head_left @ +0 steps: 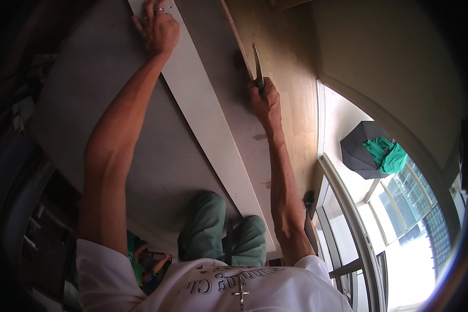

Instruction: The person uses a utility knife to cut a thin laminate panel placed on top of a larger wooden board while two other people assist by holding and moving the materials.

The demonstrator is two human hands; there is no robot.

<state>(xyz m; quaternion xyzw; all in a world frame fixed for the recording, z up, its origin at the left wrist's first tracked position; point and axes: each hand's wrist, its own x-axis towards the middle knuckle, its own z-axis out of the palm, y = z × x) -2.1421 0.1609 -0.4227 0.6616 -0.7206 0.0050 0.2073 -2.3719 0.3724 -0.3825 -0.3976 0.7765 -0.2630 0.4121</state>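
Observation:
A long white board (pixel 208 99) runs from the top of the view down toward my knees, lying over a wide grey panel (pixel 140 182). My left hand (pixel 161 31) rests on the far end of this board, its fingers spread and partly cut off by the top edge. To the right, my right hand (pixel 266 101) is closed around a slim, pointed, blade-like tool (pixel 258 65), its tip away from me. That hand is beside the panel's right edge; its fist hides the tool's handle. A few small holes show near the board's close end.
Wooden flooring (pixel 299 112) lies right of the panel. Beyond a glazed door frame (pixel 348 218) is a dark open umbrella (pixel 356 153) with green cloth (pixel 387 155) on it. Another person in green (pixel 140 265) is partly visible at lower left. Dark clutter lines the left.

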